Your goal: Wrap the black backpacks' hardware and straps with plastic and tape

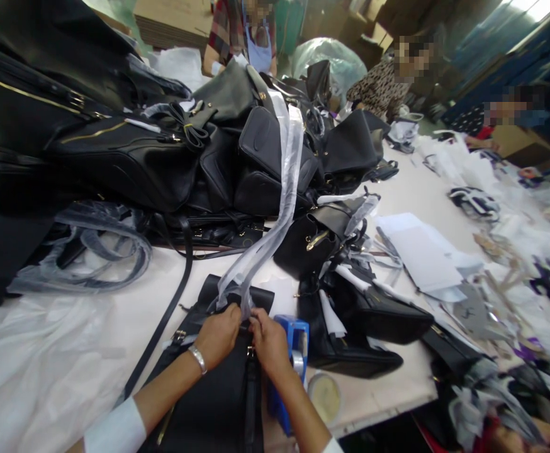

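Observation:
A black bag [213, 402] with gold buckles and a zip lies on the table before me. Two long straps [270, 233] wrapped in clear plastic run from its top up over the heap of bags. My left hand [219, 336], with a silver bracelet on the wrist, is closed around the lower end of the plastic-wrapped straps. Close beside it, my right hand [269, 340] pinches the same strap end at the top of the bag; its fingertips are partly hidden. Just right of that hand stands a blue tape dispenser [298, 330].
Black bags [124, 157] are piled across the back and left. More black bags [350, 321] lie at right, near white paper sheets [419, 251]. A round tin [325, 397] sits by the table edge. White plastic sheeting [34, 365] covers the left. Several people work beyond the table.

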A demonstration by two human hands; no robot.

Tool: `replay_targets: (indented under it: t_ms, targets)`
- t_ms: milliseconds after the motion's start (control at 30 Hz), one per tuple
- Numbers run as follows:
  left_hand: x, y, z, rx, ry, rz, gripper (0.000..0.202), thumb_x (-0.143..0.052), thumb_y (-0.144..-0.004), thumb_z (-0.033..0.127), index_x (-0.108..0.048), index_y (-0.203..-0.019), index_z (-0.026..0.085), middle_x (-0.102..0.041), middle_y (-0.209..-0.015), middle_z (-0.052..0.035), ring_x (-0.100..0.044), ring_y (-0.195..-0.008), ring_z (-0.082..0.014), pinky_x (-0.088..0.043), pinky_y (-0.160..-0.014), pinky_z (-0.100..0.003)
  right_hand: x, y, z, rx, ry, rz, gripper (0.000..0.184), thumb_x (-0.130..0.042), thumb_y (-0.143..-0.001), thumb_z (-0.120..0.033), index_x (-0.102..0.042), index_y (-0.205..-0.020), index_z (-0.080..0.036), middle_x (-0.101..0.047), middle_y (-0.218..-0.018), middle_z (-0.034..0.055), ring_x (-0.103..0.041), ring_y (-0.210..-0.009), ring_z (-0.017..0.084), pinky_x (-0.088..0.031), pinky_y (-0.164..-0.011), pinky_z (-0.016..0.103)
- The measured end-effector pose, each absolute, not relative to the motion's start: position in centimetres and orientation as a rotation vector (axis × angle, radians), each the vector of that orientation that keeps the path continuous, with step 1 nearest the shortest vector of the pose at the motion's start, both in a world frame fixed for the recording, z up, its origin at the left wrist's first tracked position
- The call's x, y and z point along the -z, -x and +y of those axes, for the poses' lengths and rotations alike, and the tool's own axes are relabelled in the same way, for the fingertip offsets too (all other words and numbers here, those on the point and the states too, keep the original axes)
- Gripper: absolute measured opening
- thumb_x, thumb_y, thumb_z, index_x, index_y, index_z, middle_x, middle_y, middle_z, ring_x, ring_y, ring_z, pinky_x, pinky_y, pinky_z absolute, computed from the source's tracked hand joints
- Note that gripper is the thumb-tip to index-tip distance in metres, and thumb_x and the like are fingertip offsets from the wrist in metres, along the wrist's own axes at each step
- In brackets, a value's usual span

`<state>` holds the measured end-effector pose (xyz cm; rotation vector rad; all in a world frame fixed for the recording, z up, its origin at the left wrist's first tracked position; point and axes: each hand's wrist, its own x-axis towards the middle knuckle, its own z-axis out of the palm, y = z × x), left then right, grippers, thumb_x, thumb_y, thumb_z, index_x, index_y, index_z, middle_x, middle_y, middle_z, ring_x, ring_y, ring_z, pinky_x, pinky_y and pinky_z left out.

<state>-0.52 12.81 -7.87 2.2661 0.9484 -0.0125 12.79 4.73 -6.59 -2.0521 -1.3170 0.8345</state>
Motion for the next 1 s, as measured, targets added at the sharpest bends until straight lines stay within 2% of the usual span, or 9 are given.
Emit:
replay_targets:
  t_ms: [100, 167, 333, 533, 633, 733, 800, 900, 1000]
  targets:
    - [7.8, 0.5, 13.4, 0.004, -2.237, 0.922, 0.021, -0.035, -0.088, 0.013, -0.053, -0.097, 0.018, -0.06, -0.098, -0.0094, -0.061, -0.08, -0.0212, -0.043, -0.068, -0.031, 6.8, -12.7, 4.7, -0.757, 2.099, -1.421, 0.023, -0.041, -0.091, -0.016, -0.061, -0.101, -0.022, -0.07, -0.082, 0.0029, -0.066, -0.075, 0.017, -0.044, -0.065, 0.022]
    - [7.7, 0.5, 14.0, -0.006, -2.213, 0.904, 0.015, -0.039, -0.086, 0.013, -0.052, -0.088, 0.019, -0.061, -0.09, -0.0068, -0.061, -0.083, -0.0206, -0.043, -0.071, -0.03, 6.9, -12.8, 4.7, -0.738, 2.109, -1.449, 0.024, -0.04, -0.091, -0.015, -0.062, -0.099, -0.022, -0.07, -0.083, 0.0038, -0.066, -0.077, 0.018, -0.044, -0.067, 0.023]
    - [7.8, 0.5, 15.0, 0.009, -2.151, 0.887, 0.015, -0.041, -0.086, 0.018, -0.047, -0.073, 0.02, -0.06, -0.074, -0.0004, -0.059, -0.071, -0.0162, -0.042, -0.064, -0.026, 6.8, -13.0, 4.4, -0.849, 2.017, -1.451, 0.03, -0.04, -0.092, -0.014, -0.057, -0.115, -0.022, -0.069, -0.08, 0.0012, -0.065, -0.073, 0.015, -0.043, -0.064, 0.02]
    - [7.8, 0.7, 13.3, 0.067, -2.161, 0.972, 0.016, -0.038, -0.09, 0.016, -0.053, -0.094, 0.018, -0.063, -0.096, -0.0085, -0.063, -0.083, -0.0207, -0.046, -0.072, -0.03, 6.9, -12.3, 4.4, -0.684, 2.267, -1.632, 0.019, -0.042, -0.092, -0.015, -0.059, -0.091, -0.021, -0.069, -0.078, 0.0029, -0.066, -0.074, 0.016, -0.037, -0.06, 0.021]
    - [7.4, 1.0, 12.5, 0.034, -2.156, 1.054, 0.017, -0.038, -0.091, 0.018, -0.052, -0.101, 0.018, -0.061, -0.104, -0.0101, -0.063, -0.086, -0.0229, -0.048, -0.073, -0.033, 6.8, -12.0, 4.6, -0.611, 2.343, -1.686, 0.018, -0.041, -0.094, -0.018, -0.058, -0.091, -0.022, -0.069, -0.078, 0.0028, -0.065, -0.07, 0.015, -0.034, -0.057, 0.022]
    - [7.0, 1.0, 12.3, -0.156, -2.085, 1.131, 0.024, -0.046, -0.09, 0.025, -0.046, -0.114, 0.02, -0.06, -0.112, -0.0084, -0.06, -0.103, -0.0226, -0.048, -0.086, -0.034, 6.9, -12.0, 4.5, -0.615, 2.331, -1.701, 0.017, -0.041, -0.095, -0.018, -0.057, -0.092, -0.022, -0.069, -0.079, 0.0023, -0.066, -0.07, 0.016, -0.034, -0.057, 0.022]
    - [7.0, 0.7, 12.3, -0.16, -2.07, 1.131, 0.02, -0.047, -0.091, 0.029, -0.049, -0.11, 0.02, -0.062, -0.108, -0.0071, -0.06, -0.102, -0.021, -0.047, -0.087, -0.032, 6.9, -12.1, 4.3, -0.649, 2.301, -1.695, 0.017, -0.04, -0.094, -0.016, -0.057, -0.092, -0.021, -0.069, -0.08, 0.0024, -0.066, -0.072, 0.016, -0.036, -0.059, 0.021]
    - [7.4, 0.1, 12.4, -0.009, -2.108, 1.105, 0.017, -0.042, -0.094, 0.029, -0.056, -0.093, 0.019, -0.064, -0.098, -0.0063, -0.063, -0.093, -0.02, -0.048, -0.082, -0.029, 6.7, -12.3, 3.7, -0.744, 2.245, -1.667, 0.016, -0.043, -0.092, -0.014, -0.058, -0.094, -0.02, -0.07, -0.082, 0.0026, -0.067, -0.075, 0.017, -0.04, -0.062, 0.021]
    - [7.9, -0.1, 12.4, 0.058, -2.114, 1.094, 0.017, -0.044, -0.093, 0.025, -0.059, -0.096, 0.018, -0.066, -0.1, -0.0075, -0.064, -0.094, -0.0213, -0.049, -0.081, -0.03, 5.8, -12.0, 3.1, -0.788, 2.188, -1.564, 0.023, -0.045, -0.091, -0.015, -0.056, -0.11, -0.021, -0.071, -0.091, 0.004, -0.068, -0.079, 0.018, -0.045, -0.066, 0.023]
